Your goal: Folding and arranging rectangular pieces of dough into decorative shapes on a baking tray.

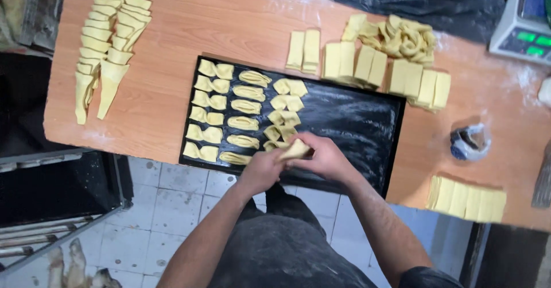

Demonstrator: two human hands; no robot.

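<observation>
Over tiled floor [172, 190], wooden table [229, 24] bears tray [356, 121].

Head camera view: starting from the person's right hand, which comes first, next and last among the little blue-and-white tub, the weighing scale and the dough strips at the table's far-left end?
From the right hand:
1. Blue-and-white tub, on the table to the right of the black tray.
2. Weighing scale, at the top-right corner.
3. Dough strips, at the far-left end of the table.
</observation>
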